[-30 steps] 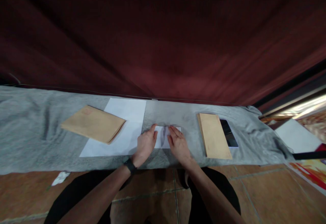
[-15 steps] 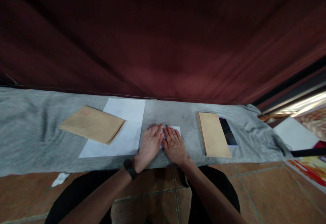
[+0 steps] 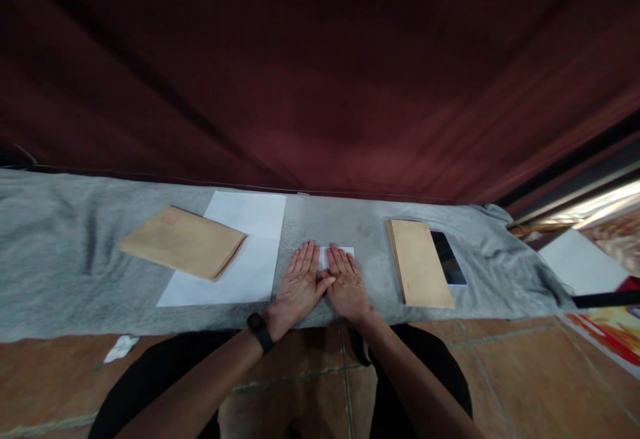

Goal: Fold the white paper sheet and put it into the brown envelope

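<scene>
Both palms lie flat, side by side, on a small folded white paper (image 3: 324, 259) in the middle of the grey cloth. My left hand (image 3: 299, 284) has its fingers stretched forward over the paper's left part, and its thumb reaches across to the other hand. My right hand (image 3: 345, 286) covers most of the paper's right part, fingers pointing away from me. Only the far edge of the paper and a strip between the hands show; the rest is hidden. Neither hand grips anything.
Left of my hands, a stack of brown envelopes (image 3: 183, 242) lies partly over white paper sheets (image 3: 255, 246). On the right, more brown envelopes (image 3: 421, 266) overlap a phone (image 3: 449, 259). A dark red curtain (image 3: 320, 92) hangs behind the cloth-covered surface (image 3: 500, 259). A white scrap (image 3: 120, 348) lies on the tiled floor.
My left hand has shifted slightly, its fingers now pointing straighter ahead and its thumb crossing to my right hand. My right hand stays on the paper, almost unmoved.
</scene>
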`<state>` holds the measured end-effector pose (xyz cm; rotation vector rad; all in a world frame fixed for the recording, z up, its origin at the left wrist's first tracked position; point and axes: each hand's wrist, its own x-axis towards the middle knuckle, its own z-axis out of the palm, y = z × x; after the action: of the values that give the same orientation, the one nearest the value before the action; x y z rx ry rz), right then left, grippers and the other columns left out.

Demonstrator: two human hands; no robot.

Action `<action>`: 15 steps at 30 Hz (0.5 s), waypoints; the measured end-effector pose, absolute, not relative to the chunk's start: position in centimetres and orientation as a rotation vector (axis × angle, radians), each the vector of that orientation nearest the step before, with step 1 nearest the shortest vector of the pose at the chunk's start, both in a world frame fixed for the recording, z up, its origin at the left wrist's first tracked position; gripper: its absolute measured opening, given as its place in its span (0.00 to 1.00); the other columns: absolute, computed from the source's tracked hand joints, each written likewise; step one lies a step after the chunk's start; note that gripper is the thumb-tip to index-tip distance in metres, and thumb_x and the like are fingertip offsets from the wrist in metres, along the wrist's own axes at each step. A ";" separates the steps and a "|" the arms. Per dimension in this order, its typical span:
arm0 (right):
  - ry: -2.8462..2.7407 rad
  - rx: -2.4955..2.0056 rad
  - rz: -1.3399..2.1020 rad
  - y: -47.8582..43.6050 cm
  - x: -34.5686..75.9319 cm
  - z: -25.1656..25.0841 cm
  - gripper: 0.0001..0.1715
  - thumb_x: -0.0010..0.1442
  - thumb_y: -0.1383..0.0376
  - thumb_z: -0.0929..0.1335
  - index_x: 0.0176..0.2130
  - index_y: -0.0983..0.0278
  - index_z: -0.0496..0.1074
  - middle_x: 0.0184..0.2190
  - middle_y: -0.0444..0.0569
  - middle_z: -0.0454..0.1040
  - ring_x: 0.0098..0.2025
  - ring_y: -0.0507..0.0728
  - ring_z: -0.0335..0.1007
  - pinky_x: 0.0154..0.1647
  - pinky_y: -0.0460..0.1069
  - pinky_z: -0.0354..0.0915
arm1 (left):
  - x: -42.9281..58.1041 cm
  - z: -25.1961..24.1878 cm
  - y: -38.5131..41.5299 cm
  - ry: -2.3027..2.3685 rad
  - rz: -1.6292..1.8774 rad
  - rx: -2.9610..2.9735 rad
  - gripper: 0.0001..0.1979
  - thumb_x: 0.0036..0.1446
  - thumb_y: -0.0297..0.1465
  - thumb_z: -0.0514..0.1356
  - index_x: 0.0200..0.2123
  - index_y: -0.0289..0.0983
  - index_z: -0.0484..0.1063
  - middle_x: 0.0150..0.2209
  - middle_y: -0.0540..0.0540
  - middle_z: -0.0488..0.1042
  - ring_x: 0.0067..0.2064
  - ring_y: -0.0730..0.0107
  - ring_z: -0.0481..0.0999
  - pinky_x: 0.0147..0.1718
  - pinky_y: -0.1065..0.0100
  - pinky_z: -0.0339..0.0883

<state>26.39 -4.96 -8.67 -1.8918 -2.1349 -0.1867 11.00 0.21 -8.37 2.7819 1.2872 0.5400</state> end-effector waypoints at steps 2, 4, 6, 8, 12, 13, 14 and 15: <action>-2.116 -1.917 -0.184 -5.0 26.6 -8.7 0.32 0.73 0.61 0.58 0.70 0.72 0.55 0.72 0.57 0.55 0.73 0.61 0.49 0.73 0.58 0.47 | 10.8 -8.3 0.2 1.306 0.545 2.775 0.42 0.68 0.52 0.46 0.70 0.24 0.51 0.71 0.30 0.55 0.73 0.52 0.50 0.70 0.50 0.50; -2.092 -1.938 -0.189 -5.1 26.9 -8.6 0.32 0.73 0.62 0.58 0.70 0.74 0.56 0.71 0.59 0.55 0.73 0.62 0.49 0.72 0.59 0.48 | 10.5 -8.3 0.2 1.328 0.542 2.769 0.42 0.68 0.53 0.46 0.70 0.24 0.52 0.71 0.29 0.56 0.73 0.52 0.51 0.70 0.50 0.50; -2.065 -1.954 -0.198 -5.2 27.1 -8.7 0.32 0.73 0.61 0.57 0.70 0.75 0.56 0.71 0.60 0.55 0.73 0.63 0.49 0.72 0.59 0.48 | 10.2 -8.4 0.2 1.348 0.525 2.768 0.41 0.68 0.52 0.46 0.70 0.24 0.53 0.70 0.29 0.56 0.73 0.51 0.51 0.70 0.50 0.50; -2.035 -1.970 -0.207 -5.3 27.3 -8.8 0.33 0.74 0.59 0.57 0.70 0.75 0.56 0.71 0.61 0.56 0.72 0.64 0.50 0.71 0.59 0.49 | 10.0 -8.4 0.3 1.365 0.502 2.771 0.41 0.68 0.51 0.46 0.69 0.23 0.54 0.70 0.29 0.56 0.73 0.50 0.52 0.70 0.51 0.50; -1.999 -2.001 -0.197 -5.5 28.0 -9.0 0.36 0.74 0.55 0.57 0.70 0.75 0.54 0.71 0.64 0.56 0.72 0.66 0.51 0.71 0.61 0.50 | 9.7 -8.5 0.3 1.412 0.483 2.768 0.39 0.69 0.49 0.46 0.70 0.23 0.52 0.71 0.29 0.56 0.73 0.51 0.51 0.70 0.51 0.50; -1.995 -2.013 -0.183 -5.5 28.3 -9.1 0.37 0.74 0.54 0.56 0.71 0.75 0.54 0.71 0.64 0.55 0.72 0.66 0.51 0.71 0.62 0.50 | 9.7 -8.5 0.2 1.427 0.480 2.765 0.38 0.69 0.48 0.46 0.70 0.24 0.52 0.71 0.30 0.55 0.73 0.52 0.51 0.70 0.51 0.50; -1.991 -2.028 -0.167 -5.5 28.5 -9.1 0.37 0.74 0.54 0.56 0.71 0.75 0.53 0.71 0.64 0.55 0.72 0.66 0.51 0.71 0.62 0.49 | 9.7 -8.5 0.2 1.440 0.475 2.763 0.37 0.70 0.47 0.46 0.70 0.24 0.52 0.71 0.30 0.55 0.73 0.52 0.51 0.70 0.51 0.50; -1.988 -2.043 -0.149 -5.6 28.8 -9.0 0.37 0.74 0.54 0.56 0.71 0.75 0.53 0.71 0.64 0.55 0.72 0.66 0.51 0.71 0.62 0.49 | 9.6 -8.4 0.2 1.450 0.467 2.763 0.37 0.70 0.46 0.45 0.70 0.24 0.52 0.71 0.30 0.55 0.73 0.52 0.51 0.70 0.51 0.50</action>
<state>28.80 -5.59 -9.04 -2.0433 -1.9882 -0.1493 9.64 0.21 -8.42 2.7632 1.4496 0.4667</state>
